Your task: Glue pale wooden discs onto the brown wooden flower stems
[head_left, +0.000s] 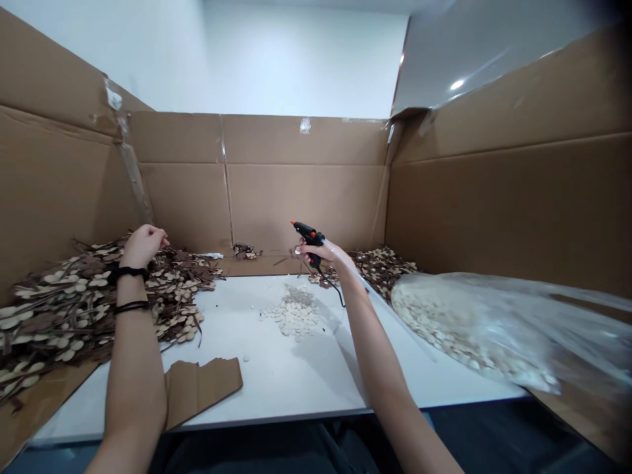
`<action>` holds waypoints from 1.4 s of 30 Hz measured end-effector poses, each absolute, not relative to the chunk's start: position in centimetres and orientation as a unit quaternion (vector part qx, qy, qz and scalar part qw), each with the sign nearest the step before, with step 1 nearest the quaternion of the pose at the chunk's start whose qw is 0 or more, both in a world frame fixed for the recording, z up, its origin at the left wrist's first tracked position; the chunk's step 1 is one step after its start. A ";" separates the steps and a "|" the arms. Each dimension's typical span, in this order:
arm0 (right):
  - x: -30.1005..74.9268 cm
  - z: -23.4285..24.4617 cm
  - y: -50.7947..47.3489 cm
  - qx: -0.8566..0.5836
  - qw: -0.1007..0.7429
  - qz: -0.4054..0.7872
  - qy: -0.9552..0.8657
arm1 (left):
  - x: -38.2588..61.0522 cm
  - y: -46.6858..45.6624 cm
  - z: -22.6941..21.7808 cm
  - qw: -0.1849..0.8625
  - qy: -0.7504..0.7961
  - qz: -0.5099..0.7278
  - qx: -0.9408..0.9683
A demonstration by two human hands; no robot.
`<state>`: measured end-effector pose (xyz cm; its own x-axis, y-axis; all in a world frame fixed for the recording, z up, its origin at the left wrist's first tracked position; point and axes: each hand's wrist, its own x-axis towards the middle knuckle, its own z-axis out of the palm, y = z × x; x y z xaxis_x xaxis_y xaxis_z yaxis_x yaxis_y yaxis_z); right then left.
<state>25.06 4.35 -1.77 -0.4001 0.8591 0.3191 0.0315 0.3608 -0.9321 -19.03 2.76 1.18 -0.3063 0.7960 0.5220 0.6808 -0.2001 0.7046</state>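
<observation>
My right hand is wrapped round the grip of a black hot glue gun with an orange tip, held above the far part of the white table and pointing up to the left. A clear glue stick runs back from it along my wrist. By my right fingers shows a small pale disc. My left hand, fingers curled, hovers at the heap of pale and brown flower-shaped pieces; what it holds, if anything, is hidden. Between my arms lies a loose pile of small pale discs.
Cardboard walls enclose the white table at the back and sides. On the right lies a clear plastic bag of pale discs, with another brown-and-pale heap behind. A torn cardboard piece lies at the front edge.
</observation>
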 end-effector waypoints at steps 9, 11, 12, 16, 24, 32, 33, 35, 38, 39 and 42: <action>22.7 -0.9 3.6 -0.253 0.488 0.415 -0.725 | -4.3 1.3 2.4 0.090 0.516 0.413 0.745; 22.2 -0.5 3.0 -0.256 0.497 0.394 -0.730 | -1.4 1.4 1.5 0.152 0.460 0.390 0.783; 22.0 -0.2 2.7 -0.259 0.500 0.379 -0.734 | -0.3 1.4 1.1 0.170 0.441 0.382 0.794; 21.0 0.7 1.5 -0.264 0.531 0.313 -0.742 | 2.5 0.9 0.2 0.180 0.411 0.394 0.803; 19.4 1.0 0.5 -0.248 0.618 0.263 -0.698 | 5.0 0.2 -0.5 0.187 0.362 0.520 0.751; 19.0 1.4 -0.2 -0.234 0.654 0.310 -0.649 | 5.1 -0.3 0.0 0.185 0.335 0.603 0.700; 19.1 1.4 -0.2 -0.232 0.665 0.321 -0.633 | 5.1 -0.3 0.0 0.187 0.335 0.607 0.696; 19.2 1.5 -0.2 -0.227 0.685 0.333 -0.607 | 4.9 -0.1 0.1 0.191 0.331 0.614 0.691; 19.5 1.6 0.1 -0.227 0.714 0.318 -0.581 | 4.7 0.2 0.1 0.198 0.325 0.626 0.681; 19.6 1.6 0.2 -0.233 0.724 0.310 -0.570 | 4.6 0.3 0.1 0.200 0.325 0.630 0.676; 20.0 1.7 0.6 -0.255 0.748 0.283 -0.543 | 4.3 0.3 0.2 0.212 0.320 0.649 0.657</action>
